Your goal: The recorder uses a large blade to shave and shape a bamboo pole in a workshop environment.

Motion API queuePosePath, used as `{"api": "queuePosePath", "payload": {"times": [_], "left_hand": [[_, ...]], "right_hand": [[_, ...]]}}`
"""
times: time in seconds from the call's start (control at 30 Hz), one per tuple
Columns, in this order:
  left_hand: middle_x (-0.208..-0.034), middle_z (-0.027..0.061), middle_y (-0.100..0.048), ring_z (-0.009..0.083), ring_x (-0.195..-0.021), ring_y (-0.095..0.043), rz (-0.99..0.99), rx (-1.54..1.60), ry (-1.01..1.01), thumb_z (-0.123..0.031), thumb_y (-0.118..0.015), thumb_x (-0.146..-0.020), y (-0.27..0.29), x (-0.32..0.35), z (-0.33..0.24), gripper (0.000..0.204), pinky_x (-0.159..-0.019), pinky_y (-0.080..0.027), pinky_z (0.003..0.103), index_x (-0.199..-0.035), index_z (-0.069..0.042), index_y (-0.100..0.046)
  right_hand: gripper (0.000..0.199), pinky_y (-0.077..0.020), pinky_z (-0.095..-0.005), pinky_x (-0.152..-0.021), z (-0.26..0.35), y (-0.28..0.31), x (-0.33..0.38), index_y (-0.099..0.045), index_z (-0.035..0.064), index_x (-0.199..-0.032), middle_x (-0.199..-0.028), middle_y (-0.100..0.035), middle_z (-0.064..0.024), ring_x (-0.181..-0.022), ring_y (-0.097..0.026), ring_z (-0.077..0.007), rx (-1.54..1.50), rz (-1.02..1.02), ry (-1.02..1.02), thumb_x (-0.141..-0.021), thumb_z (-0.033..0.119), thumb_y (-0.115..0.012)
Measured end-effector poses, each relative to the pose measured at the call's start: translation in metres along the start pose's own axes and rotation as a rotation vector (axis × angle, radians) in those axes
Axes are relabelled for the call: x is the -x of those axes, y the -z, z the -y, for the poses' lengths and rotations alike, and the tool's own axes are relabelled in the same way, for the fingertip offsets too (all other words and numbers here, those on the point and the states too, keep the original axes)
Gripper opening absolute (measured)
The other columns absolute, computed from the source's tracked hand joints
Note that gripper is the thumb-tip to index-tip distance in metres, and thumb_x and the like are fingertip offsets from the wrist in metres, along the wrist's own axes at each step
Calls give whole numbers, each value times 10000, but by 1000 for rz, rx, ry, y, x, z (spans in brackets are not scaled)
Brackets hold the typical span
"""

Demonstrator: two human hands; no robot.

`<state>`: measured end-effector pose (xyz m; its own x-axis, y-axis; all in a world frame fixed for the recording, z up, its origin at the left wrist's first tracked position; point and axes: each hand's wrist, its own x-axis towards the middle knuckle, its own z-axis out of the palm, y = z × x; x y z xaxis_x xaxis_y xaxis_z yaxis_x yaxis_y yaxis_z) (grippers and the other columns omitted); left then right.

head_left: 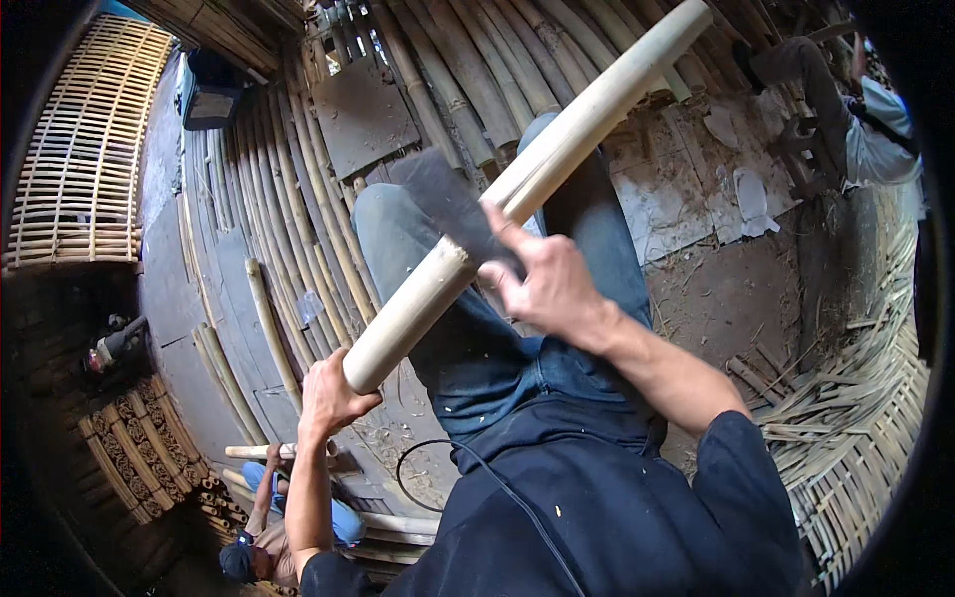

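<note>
A thick, pale bamboo pole (587,124) slants across my lap from lower left to upper right. My left hand (330,396) is closed round its near end. My right hand (557,294) grips a broad, dark-bladed chopping knife (438,199), its handle mostly hidden by the fingers. The blade lies across the middle of the pole and is smeared by motion. Just below the blade, a rough notch shows on the pole's surface. Under the pole are my knees in blue jeans (388,234).
Long bamboo poles (487,90) cover the floor ahead and to the left. A woven bamboo panel (90,139) stands far left; split strips (856,418) pile at the right. One person (269,537) sits lower left, another (880,129) is far right. A black cable (517,502) crosses my shirt.
</note>
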<state>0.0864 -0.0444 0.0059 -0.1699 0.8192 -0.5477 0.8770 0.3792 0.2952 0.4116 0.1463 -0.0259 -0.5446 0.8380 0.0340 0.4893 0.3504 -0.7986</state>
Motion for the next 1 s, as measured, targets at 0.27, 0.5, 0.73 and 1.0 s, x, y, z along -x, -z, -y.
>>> {"api": "queuePosePath", "payload": {"times": [0.27, 0.5, 0.73, 1.0], "left_hand": [[-880, 292, -728, 474, -907, -729, -5, -50, 9, -340, -883, -579, 4, -7, -23, 627, -866, -573, 521, -1026, 50, -681], [-891, 271, -729, 472, -877, -729, -59, -58, 83, -329, -870, -580, -6, 0, -17, 604, -841, -578, 515, -1025, 31, -677], [-897, 254, -742, 444, -881, -749, -61, -137, 93, -325, -894, -624, -13, 1, -29, 647, -831, -598, 515, -1098, 40, -648], [-934, 260, -735, 446, -884, -744, -131, -114, 119, -322, -896, -643, -19, 11, -30, 619, -827, -601, 520, -1076, 28, -626]], "right_hand": [[729, -677, -352, -710, -13, 20, -18, -345, -34, -1635, -999, -779, -250, -803, -794, -304, 85, -327, 151, -992, 97, -663], [717, -658, -417, -692, -6, 24, -11, -411, 100, -1640, -991, -777, -263, -731, -788, -322, 30, -154, -11, -983, 142, -696], [848, -656, -465, -728, 2, 3, -3, -319, 41, -1668, -842, -757, -264, -703, -770, -392, 29, -129, 0, -937, 139, -737], [792, -690, -392, -795, -45, 63, -32, -315, 52, -1669, -1124, -777, -256, -860, -802, -327, 208, -275, -55, -990, 155, -710]]}}
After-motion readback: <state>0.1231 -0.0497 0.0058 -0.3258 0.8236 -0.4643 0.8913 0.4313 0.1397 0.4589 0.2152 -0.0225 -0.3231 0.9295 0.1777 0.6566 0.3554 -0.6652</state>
